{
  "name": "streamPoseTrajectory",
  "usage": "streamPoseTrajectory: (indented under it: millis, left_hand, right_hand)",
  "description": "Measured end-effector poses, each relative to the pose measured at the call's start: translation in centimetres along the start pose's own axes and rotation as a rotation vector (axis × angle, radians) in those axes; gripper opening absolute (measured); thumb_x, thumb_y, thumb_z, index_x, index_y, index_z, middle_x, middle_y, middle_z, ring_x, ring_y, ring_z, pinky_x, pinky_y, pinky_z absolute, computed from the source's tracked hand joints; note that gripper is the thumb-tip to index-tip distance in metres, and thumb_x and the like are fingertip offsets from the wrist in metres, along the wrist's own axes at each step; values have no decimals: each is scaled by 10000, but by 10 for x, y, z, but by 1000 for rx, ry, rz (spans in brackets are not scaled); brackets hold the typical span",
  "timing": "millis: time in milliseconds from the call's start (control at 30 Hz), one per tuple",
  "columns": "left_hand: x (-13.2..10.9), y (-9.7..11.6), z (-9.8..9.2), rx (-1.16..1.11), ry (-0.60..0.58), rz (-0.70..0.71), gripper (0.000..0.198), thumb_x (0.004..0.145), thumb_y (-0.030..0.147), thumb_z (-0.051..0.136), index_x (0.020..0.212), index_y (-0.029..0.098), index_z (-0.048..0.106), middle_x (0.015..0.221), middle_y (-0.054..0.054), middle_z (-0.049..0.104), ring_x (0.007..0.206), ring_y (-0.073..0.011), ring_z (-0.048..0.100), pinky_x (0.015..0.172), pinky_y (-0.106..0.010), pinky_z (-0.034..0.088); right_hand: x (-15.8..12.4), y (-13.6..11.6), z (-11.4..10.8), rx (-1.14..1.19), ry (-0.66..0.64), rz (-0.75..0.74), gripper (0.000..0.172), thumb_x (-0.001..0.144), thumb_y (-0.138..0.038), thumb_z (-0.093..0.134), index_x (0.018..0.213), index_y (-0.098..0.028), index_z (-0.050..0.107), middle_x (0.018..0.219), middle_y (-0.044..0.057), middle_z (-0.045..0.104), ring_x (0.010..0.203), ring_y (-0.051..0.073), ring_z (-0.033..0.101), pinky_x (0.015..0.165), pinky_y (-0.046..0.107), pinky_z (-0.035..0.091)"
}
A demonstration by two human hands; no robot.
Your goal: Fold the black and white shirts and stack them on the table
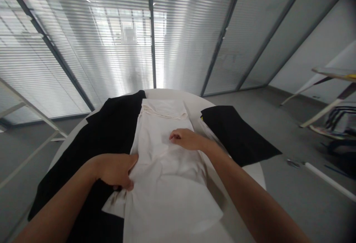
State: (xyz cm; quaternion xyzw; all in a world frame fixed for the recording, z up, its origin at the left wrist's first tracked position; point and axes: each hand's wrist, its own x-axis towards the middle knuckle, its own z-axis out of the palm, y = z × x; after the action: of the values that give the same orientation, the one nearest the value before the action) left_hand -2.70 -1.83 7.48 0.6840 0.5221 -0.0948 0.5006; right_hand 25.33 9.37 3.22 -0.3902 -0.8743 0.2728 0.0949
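Looks like mid-fold on one white shirt, lengthwise at the middle of the round desk: pinching its left edge in the closed left hand, pressing its middle under the flat, open-fingered right hand, probably calling next for an even carry-over of that edge, with two more pieces alongside, the left black garment and the right black garment.

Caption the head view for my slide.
Left hand grips the edge of a white garment; right hand rests on it.

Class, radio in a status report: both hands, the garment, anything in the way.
Left hand pinching white garment at its left edge. Right hand resting on top, mid-cloth. Black garment underneath; black cloth off to the right.
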Motion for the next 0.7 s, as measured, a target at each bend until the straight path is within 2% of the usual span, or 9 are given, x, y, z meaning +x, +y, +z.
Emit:
streamPoseTrajectory:
  millis: [133, 233, 333, 400, 467, 533, 600, 700]
  left_hand:
    - [9, -6, -5, -132, -221, 77, 383, 667, 264, 719, 1011, 184, 569, 642, 14, 647, 468, -132, 565, 385, -191, 394]
    - [12, -13, -9, -356, -413, 194, 429, 657, 281, 771, 1020, 189, 561, 710, 8, 669, 454, -107, 561, 399, -181, 435]
    - [10, -24, -15, -529, -523, 258, 475, 684, 371, 779, 1059, 178, 560, 701, -25, 693, 482, -149, 614, 427, -220, 492]
    - [7, -31, -20, -540, -527, 223, 494, 706, 446, 757, 1061, 170, 552, 686, -64, 711, 498, -191, 643, 419, -248, 500]
    - [5, -37, -28, -483, -452, 123, 460, 734, 511, 714, 1011, 191, 534, 700, -89, 729, 497, -212, 653, 398, -256, 485]
    - [5, -42, -39, -408, -287, -1, 423, 774, 583, 636, 934, 212, 509, 691, -88, 730, 485, -211, 649, 395, -252, 468]
    - [11, -45, -52, -359, -55, -96, 472, 790, 671, 543, 883, 210, 508, 651, -84, 712, 470, -204, 634, 395, -243, 442]
    - [35, -43, -77, -400, 324, -197, 567, 734, 733, 543, 884, 187, 565, 665, -89, 698, 484, -185, 616, 407, -222, 394]
  right_hand:
    - [4, 7, 3, 6, 80, 20, 192, 846, -223, 533, 905, -185, 712, 842, 43, 716, 745, 148, 615, 658, 237, 399]
    - [8, 15, 5, 34, 162, 93, 204, 870, -246, 515, 919, -187, 703, 787, 37, 707, 715, 142, 614, 641, 233, 397]
    - [12, 23, 7, 95, 179, 181, 202, 889, -279, 513, 902, -187, 692, 744, 32, 691, 673, 132, 605, 613, 227, 401]
    - [14, 25, 8, 170, 159, 232, 185, 891, -283, 524, 879, -187, 681, 735, 28, 680, 631, 119, 593, 583, 218, 406]
    - [17, 26, 5, 281, 130, 284, 159, 888, -274, 535, 885, -186, 666, 752, 26, 674, 582, 104, 578, 539, 208, 412]
    - [21, 27, -1, 376, 110, 328, 136, 884, -258, 542, 885, -180, 652, 775, 30, 673, 526, 93, 557, 483, 203, 408]
    - [27, 31, -11, 411, 144, 358, 123, 878, -249, 552, 871, -170, 645, 772, 37, 672, 488, 86, 541, 441, 198, 397]
    - [43, 46, -28, 397, 324, 418, 123, 864, -252, 571, 862, -161, 653, 736, 36, 668, 503, 84, 551, 440, 180, 397]
